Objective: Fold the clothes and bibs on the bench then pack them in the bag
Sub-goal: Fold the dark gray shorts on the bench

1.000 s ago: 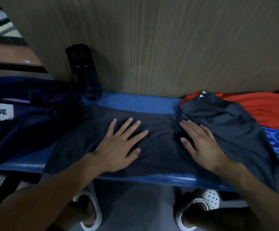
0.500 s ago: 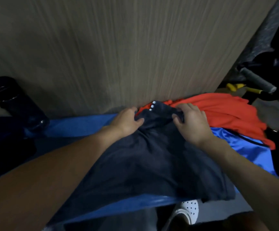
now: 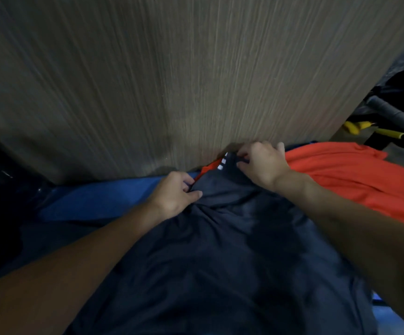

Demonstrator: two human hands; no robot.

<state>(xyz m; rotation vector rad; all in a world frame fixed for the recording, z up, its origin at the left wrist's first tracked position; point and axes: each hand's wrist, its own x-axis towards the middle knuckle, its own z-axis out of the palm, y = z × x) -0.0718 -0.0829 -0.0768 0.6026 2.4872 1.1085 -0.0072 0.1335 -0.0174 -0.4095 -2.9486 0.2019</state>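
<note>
I count two hands and two garments, one dark navy garment [image 3: 220, 262] and one orange garment [image 3: 353, 180]. The left hand [image 3: 174, 194] and right hand [image 3: 262, 165] each pinch the navy one's far edge beside its white stripes [image 3: 222, 164], fingers [image 3: 194, 194] curled into the cloth. It lies on the blue counter [image 3: 99, 201], covering part of the orange piece to its right. Its near end is cut off at the bottom, and I cannot make out the dark mass at far left. Its long axis runs from me toward the wooden panel [image 3: 172, 81], angled slightly right.
</note>
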